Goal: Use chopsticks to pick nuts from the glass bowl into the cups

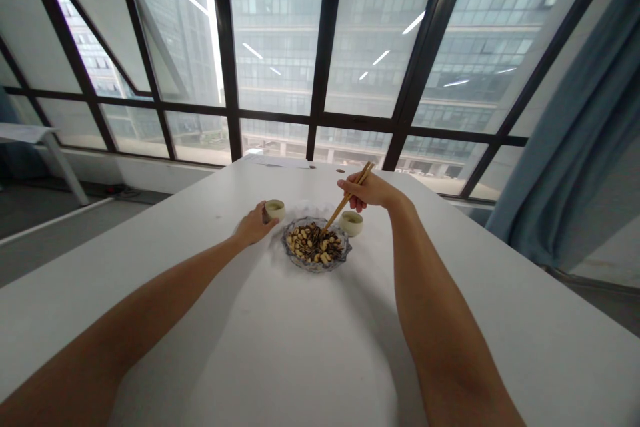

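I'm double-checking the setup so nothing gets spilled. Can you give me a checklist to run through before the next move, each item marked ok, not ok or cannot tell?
1. Right hand grips the chopsticks: ok.
2. Chopsticks' lower ends are at the pile of nuts and seeds in the glass dish: ok.
3. A piece is pinched between the tips: cannot tell, too small.
4. Left hand is at the left cup: ok.
5. Left cup and right cup stand upright: ok.

One head-worn view from above the white table (300,347), forward and down toward the windows (280,33)
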{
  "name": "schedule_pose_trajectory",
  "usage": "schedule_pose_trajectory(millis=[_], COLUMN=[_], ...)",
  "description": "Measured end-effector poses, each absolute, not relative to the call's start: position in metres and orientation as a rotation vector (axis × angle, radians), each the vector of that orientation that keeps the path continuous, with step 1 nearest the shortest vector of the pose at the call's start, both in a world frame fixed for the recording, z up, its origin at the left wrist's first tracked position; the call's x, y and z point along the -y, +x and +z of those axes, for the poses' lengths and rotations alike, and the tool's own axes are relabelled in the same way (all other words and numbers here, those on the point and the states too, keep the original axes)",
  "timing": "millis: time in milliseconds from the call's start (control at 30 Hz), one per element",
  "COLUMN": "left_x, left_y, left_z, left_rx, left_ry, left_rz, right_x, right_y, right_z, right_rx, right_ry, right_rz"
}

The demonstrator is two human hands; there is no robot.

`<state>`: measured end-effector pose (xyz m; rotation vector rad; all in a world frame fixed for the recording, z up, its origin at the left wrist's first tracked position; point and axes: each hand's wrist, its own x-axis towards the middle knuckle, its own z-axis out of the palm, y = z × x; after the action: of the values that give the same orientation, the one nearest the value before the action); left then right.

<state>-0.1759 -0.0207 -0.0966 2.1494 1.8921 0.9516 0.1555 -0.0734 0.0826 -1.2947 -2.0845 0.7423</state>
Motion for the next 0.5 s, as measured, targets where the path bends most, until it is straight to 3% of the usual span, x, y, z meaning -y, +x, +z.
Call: schedule_pose_trajectory(millis=[500], left_x=[0.0166], left_y=[-0.1804], left_z=[-0.1017], left_rx=[-1.814], left_ry=[2.131], left_rz=[1.169], right_x=[0.079], right_y=[0.1644], right_z=[0.0871], right_rx=[1.94], right_ry=[-1.227], right_rz=[0.694])
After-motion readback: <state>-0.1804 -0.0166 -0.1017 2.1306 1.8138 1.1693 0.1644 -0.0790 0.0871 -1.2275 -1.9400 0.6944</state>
